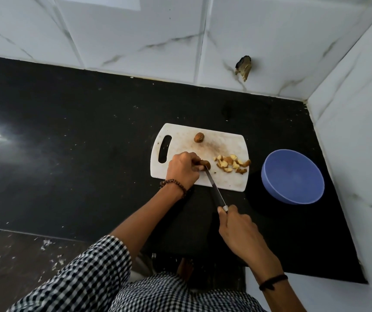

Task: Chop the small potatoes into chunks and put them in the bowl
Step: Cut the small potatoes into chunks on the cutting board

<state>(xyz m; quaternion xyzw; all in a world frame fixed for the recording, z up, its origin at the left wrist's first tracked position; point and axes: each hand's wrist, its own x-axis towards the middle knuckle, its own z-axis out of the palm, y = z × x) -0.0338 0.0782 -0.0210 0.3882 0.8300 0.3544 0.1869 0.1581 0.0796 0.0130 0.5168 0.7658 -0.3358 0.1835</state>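
Observation:
A white cutting board lies on the black counter. My left hand holds a small brown potato down on the board's near side. My right hand grips the handle of a knife, whose blade tip meets that potato. A pile of cut potato chunks sits at the board's right end. One whole small potato rests near the board's far edge. A blue bowl stands to the right of the board and looks empty.
The black counter stretches left of the board. White marble-look tiled walls close in the back and right side, right beside the bowl. A broken spot marks the back wall.

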